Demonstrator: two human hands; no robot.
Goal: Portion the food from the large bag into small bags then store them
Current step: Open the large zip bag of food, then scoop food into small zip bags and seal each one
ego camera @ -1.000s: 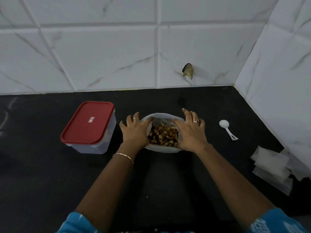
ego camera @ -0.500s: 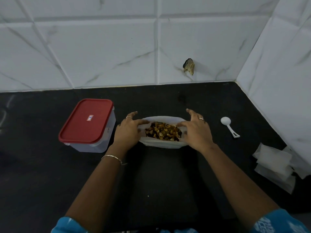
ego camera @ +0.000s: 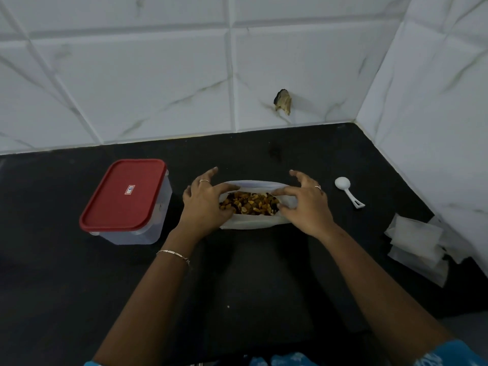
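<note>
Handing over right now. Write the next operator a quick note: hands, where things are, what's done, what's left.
Left hand grips the left end of the large bag mouth; right hand grips the right end, holding it open.
The bag stands mid-counter with food showing inside. Scoop lies to its right, small bags piled far right, red-lidded container to its left, lid on.
Done: bag opened.
Left: all portioning and storing.

The large bag (ego camera: 253, 223) is sitting mid-frame on the countertop (ego camera: 79, 286), with the food (ego camera: 250, 204) lying in it and the left hand (ego camera: 204, 202) and right hand (ego camera: 307, 206) holding its left and right ends. The lidded container (ego camera: 124, 196) is standing left of it, while the scoop (ego camera: 348, 192) is lying right of it and the small bags (ego camera: 414, 241) are lying at the right edge of the frame.
</note>
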